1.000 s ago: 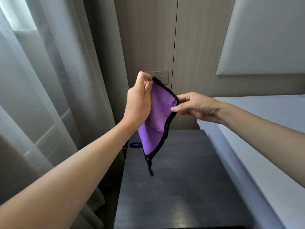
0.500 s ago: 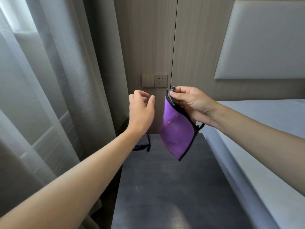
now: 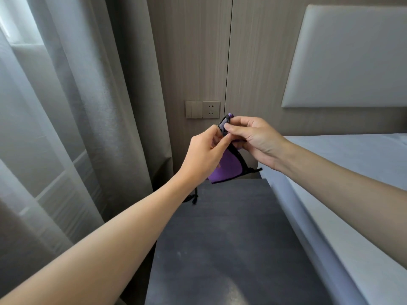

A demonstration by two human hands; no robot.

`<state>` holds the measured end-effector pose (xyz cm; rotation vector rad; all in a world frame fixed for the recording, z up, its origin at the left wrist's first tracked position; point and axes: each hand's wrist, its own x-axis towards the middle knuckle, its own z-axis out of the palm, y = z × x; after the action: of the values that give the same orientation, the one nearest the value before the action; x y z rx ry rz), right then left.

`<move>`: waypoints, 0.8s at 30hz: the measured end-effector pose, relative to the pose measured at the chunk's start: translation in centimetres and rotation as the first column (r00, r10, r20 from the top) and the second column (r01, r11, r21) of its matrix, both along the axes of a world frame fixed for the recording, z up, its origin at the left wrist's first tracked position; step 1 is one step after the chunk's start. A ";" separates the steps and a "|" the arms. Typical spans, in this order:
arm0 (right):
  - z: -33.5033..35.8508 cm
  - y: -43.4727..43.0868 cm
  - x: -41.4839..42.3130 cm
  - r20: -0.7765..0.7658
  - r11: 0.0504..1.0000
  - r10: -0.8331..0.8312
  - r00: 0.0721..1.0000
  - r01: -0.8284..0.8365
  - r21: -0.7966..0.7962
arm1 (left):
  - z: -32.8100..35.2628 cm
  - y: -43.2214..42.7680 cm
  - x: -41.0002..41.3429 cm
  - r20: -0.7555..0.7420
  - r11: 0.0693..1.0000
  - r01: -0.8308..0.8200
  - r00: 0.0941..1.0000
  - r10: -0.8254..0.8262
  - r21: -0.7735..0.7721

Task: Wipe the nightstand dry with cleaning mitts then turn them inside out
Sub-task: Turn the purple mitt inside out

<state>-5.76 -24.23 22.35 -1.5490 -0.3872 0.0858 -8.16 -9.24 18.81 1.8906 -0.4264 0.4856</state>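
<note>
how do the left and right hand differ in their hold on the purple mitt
The left hand pinches the black trim of the purple mitt just below its top; the right hand grips the top corner itself. The left hand covers part of the purple cloth; the right hand sits beside the trim. Both hold the mitt up, off the nightstand.

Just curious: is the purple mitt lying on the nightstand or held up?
Held up: the mitt hangs above the nightstand, pinched by left hand and right hand.
</note>
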 end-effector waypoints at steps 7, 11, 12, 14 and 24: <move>0.5 -0.2 -0.6 0.057 0.996 -0.029 0.998 0.034 -0.083 | -0.7 -0.1 0.0 -0.110 0.995 -0.080 0.991 0.074 -0.053; 0.2 -0.6 -0.9 0.143 0.991 -0.051 0.988 0.068 -0.118 | -1.1 0.0 -0.3 -0.105 0.999 -0.026 0.994 0.023 -0.023; 0.1 -0.7 -0.7 0.128 0.990 -0.087 0.988 0.100 -0.098 | -1.3 0.2 -0.2 -0.108 0.999 -0.001 0.994 -0.004 -0.038; 0.2 -1.2 -0.3 0.069 0.985 -0.163 0.984 0.166 -0.048 | -1.6 0.8 0.0 -0.169 0.987 0.004 0.985 -0.031 -0.158; -0.3 -4.5 1.6 0.125 0.880 -0.414 0.902 0.431 -0.197 | -1.8 3.6 0.9 -0.487 0.767 -0.128 0.834 -0.260 -0.629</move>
<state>-4.18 -28.75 22.02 -1.8305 -0.0931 -0.2850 -7.21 -5.60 16.97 1.2388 0.0726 -0.0075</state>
